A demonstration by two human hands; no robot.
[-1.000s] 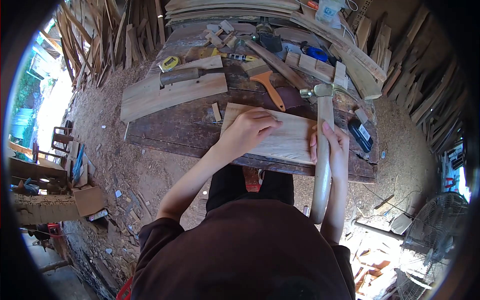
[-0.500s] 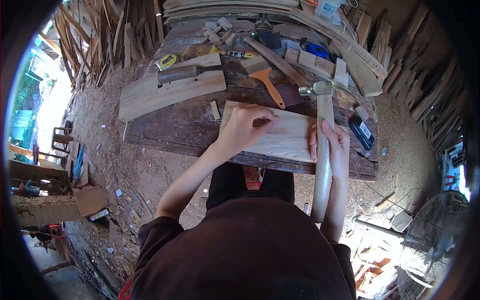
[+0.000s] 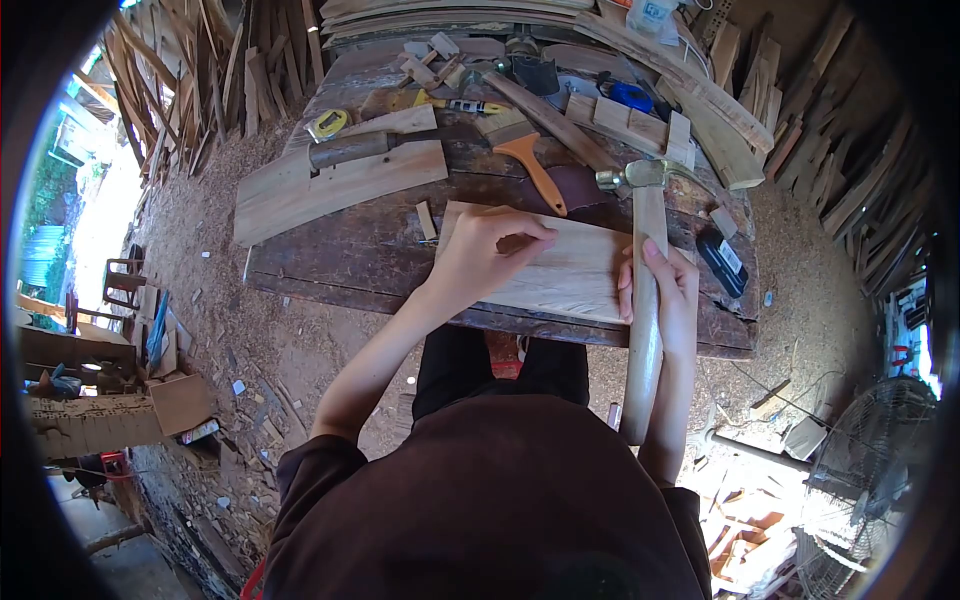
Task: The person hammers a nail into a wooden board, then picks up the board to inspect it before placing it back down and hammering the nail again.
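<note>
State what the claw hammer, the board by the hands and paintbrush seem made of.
Claw hammer: pale, glossy handle, likely varnished wood; head metal, by its shine. Board: bare wood, by its grain and matte look. Paintbrush: orange handle, painted wood or plastic; tan bristles, fibre unclear.

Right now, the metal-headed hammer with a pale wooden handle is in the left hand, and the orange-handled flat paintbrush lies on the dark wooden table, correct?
No, the hand is wrong: the head view shows the hammer in the right hand. The paintbrush does lie on the table.
</note>
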